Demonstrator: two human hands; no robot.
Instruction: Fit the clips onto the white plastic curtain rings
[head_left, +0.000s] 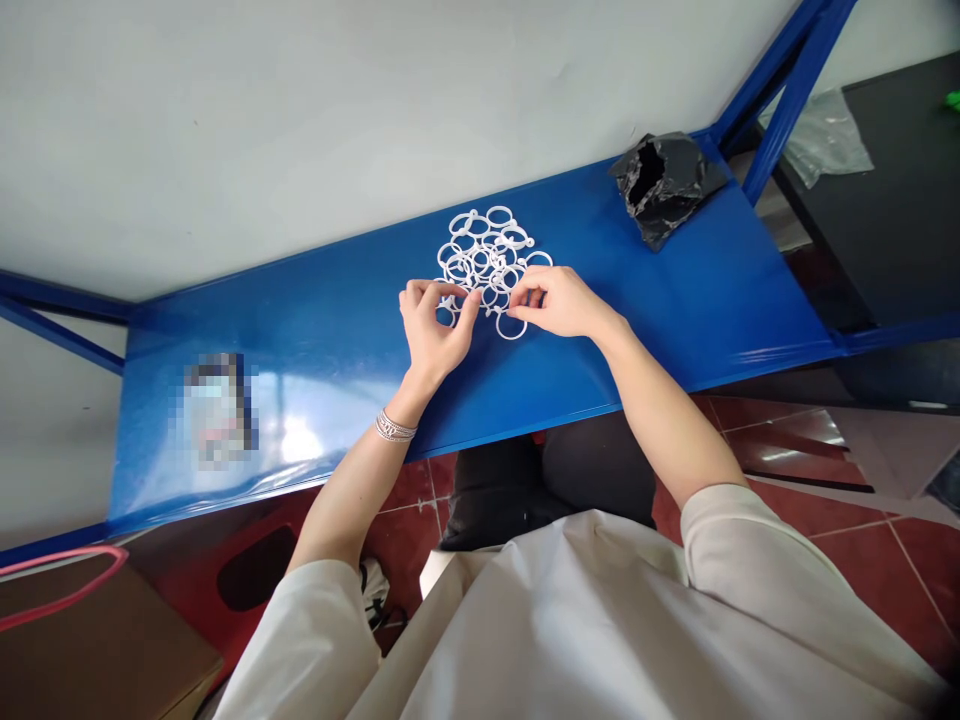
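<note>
Item: my left hand [436, 330], wrist raised, fingers curled, thumb [469, 310] bent in at the near side of a linked cluster of white plastic rings [487, 262]. The cluster lies mid-bench, nearer the far edge of the blue metal bench [675, 270].

Item: my right hand [559, 303], forearm slanting in from the right, fingertips [517, 312] on the same side of the cluster.

Hands apart, just a small gap between them, both working among the rings. I cannot tell whether either is clamped on one.

Also: a black plastic bag [664, 185], far edge, right end.
</note>
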